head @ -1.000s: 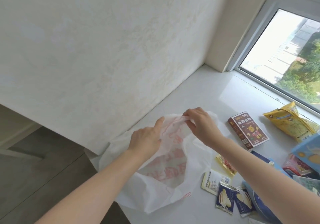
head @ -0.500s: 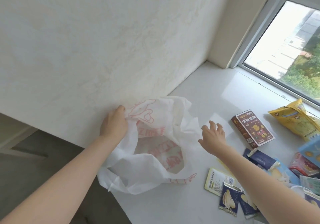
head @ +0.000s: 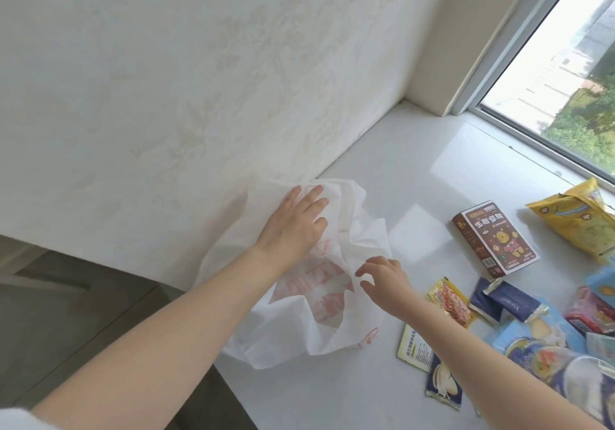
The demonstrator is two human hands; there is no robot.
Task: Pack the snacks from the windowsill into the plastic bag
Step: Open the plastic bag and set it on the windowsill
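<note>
A white plastic bag [head: 336, 323] with red print lies crumpled on the windowsill [head: 416, 176] by the wall. My left hand [head: 294, 221] rests flat on the bag's far part with straight fingers. My right hand [head: 382, 280] hovers at the bag's right edge, fingers loosely curled, holding nothing that I can see. Snacks lie to the right: a brown box with a bear [head: 492, 238], a yellow crisp bag [head: 575, 218], a small orange sachet [head: 449, 300], dark blue packets [head: 506, 301] and a small blue sachet [head: 442, 383].
The textured white wall [head: 199, 80] runs along the left of the sill. The window [head: 565, 73] closes the far side. The sill's near-left edge drops to a dark floor [head: 83, 323]. More packets, red [head: 589, 310] and light blue [head: 545, 343], crowd the right edge.
My left hand let go of the bag's rim and now lies flat on the bag further right. My right hand moved left to the bag's edge. The bag has sunk flatter.
</note>
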